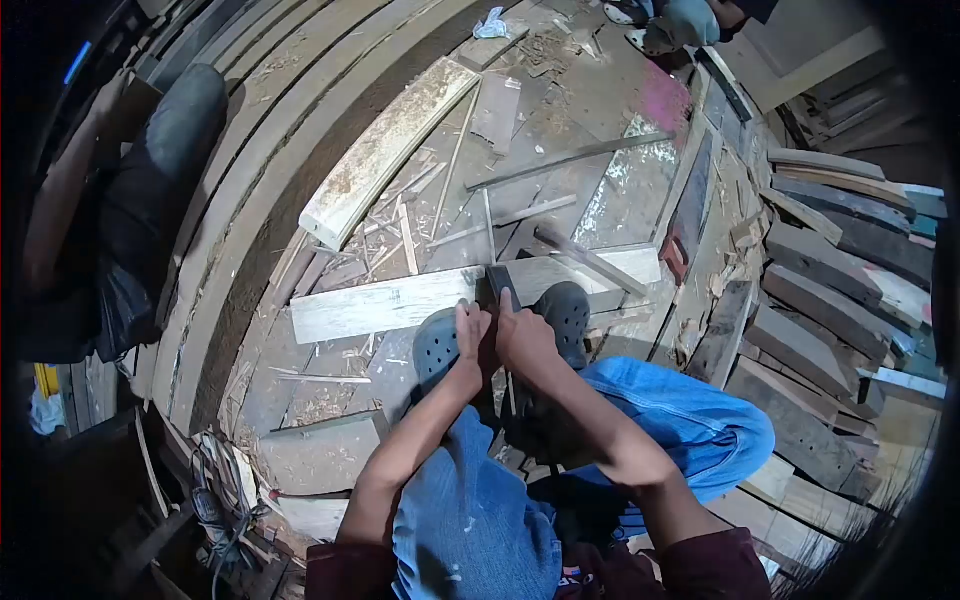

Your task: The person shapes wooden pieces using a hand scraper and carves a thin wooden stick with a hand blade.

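A dark, narrow bar [499,278] stands lengthwise between my two feet, across a pale wooden plank [385,303]. It looks like wood, though I cannot be sure. My right hand [524,340] is closed around it, one finger stretched along its top. Just left of it, my left hand [472,335] has its fingers bent against the near side of the bar; what they grip is partly hidden. Grey clogs [563,318] on my feet rest at the plank, one on each side of the bar. A loose dark stick [592,262] lies over the plank's right part.
A thick curved timber [385,155] lies beyond the plank among shavings and thin offcuts. Curved wooden pieces [820,290] are stacked at right. A red-handled tool [675,260] lies near the plank's right end. Another person's leg [175,130] is at left; a cabled power tool [210,505] lies lower left.
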Tool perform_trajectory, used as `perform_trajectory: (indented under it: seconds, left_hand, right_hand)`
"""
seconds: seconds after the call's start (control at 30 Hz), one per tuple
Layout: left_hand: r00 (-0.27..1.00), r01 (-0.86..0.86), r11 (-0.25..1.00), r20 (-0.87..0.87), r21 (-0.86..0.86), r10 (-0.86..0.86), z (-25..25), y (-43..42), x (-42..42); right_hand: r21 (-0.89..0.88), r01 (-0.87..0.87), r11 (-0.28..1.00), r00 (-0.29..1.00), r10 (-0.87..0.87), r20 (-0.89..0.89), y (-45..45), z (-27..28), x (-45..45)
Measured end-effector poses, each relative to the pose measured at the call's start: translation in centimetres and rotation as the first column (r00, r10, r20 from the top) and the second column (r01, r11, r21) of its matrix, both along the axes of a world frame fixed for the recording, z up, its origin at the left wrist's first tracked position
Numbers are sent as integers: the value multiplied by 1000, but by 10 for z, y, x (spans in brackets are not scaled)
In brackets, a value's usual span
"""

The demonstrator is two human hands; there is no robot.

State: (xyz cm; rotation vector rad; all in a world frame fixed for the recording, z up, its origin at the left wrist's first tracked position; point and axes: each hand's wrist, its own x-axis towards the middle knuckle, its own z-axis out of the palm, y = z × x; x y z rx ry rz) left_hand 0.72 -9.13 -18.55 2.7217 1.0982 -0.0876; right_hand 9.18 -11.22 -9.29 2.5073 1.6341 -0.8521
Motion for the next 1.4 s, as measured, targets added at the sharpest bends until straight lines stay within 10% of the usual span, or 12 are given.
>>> perform_trajectory:
  seconds: [0.3,0.4,0.53,0.8,0.83,0.97,1.2,1.4]
  left_hand:
    - [983,-170,918,9,-359,186,-11,24,11]
    - [977,-196,978,74,-72,201,-5,24,10]
    - [934,-259,874,122,-412,334,5,22,-5]
    - [363,65,181,192,-981,912,-58,-15,-16]
    - [451,34,266,253,-963,856,-16,-12,-19]
    - [289,276,-333,-252,-902,923,-21,-18,-16]
    - [358,-123,-16,-59,-992,932,-32,-24,-9]
    - [370,-7,-23,-24,-1000,929,-39,-21,-9]
  right_hand:
    - [44,85,995,996,-84,-20,10,12,14]
    - [45,49,998,999,-48,-20,12,15,15]
    - [12,18,1000,999,-18,-38,6,0,3]
    - [6,43,999,996,-42,-74,-9,-8,-10]
    - [-25,74,997,994,-76,-80,-9,-6,-9]
    - [-42,51,998,995,-55,-78,-18,-11,-4]
    - [34,55,998,994,-52,-101,-33,-15,-2]
    - [85,6,996,994,3,-107,-29,-20,1]
